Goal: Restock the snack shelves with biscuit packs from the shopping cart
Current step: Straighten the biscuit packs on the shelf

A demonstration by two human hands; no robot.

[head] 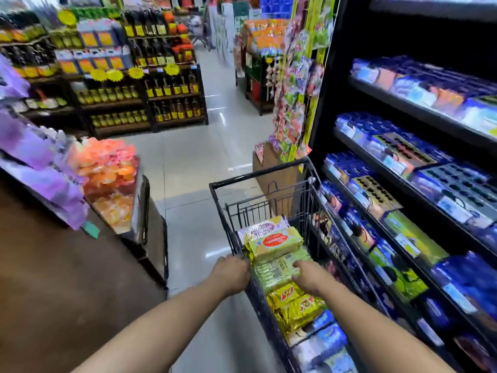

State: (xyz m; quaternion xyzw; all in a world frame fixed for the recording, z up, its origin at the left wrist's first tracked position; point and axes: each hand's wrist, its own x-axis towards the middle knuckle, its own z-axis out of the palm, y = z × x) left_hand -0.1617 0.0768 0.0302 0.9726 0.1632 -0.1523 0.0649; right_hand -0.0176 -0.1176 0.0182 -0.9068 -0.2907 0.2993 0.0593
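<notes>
While the cart (pixel 258 173) sits tight vs. the snack shelves (pixel 416 107) on its R side, the floor (pixel 193 162) lies open L & ahead. Right hand (pixel 309 277) fingers curl round a green biscuit pack (pixel 274 267) inside the cart. Left hand (pixel 232 270) is at the L rim; can't tell its grip.
</notes>
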